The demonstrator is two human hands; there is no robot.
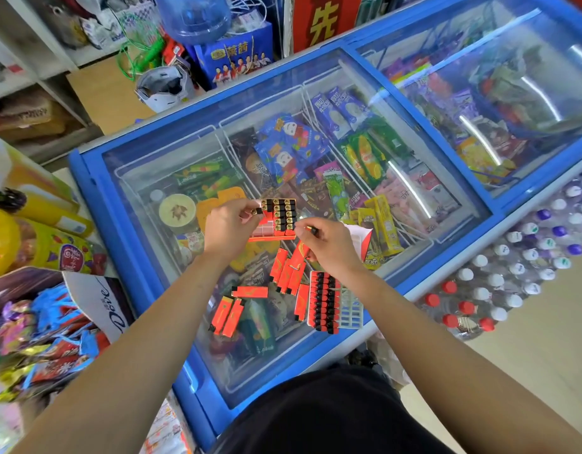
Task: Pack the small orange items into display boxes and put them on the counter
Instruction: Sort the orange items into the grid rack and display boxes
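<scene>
An orange display box (pixel 278 219) stands on the freezer's glass lid (pixel 191 326), partly filled with orange lighters standing black tops up. My left hand (pixel 229 224) pinches one lighter (pixel 257 212) at the box's left edge. My right hand (pixel 329 245) holds another lighter (pixel 310 229) just right of the box. Several loose orange lighters (pixel 288 273) lie on the glass below the box, and three more lighters (pixel 232 311) lie nearer me. A white plastic tray (pixel 348 311) holds a packed row of lighters (pixel 324 301) beside my right forearm.
The blue chest freezer (pixel 96 204) is full of ice cream wrappers under the glass. A Dove candy box (pixel 106 306) and loose sweets sit at the left. Shrink-wrapped water bottles (pixel 519 267) stand at the right. A torn white and red wrapper (pixel 360 237) lies behind my right hand.
</scene>
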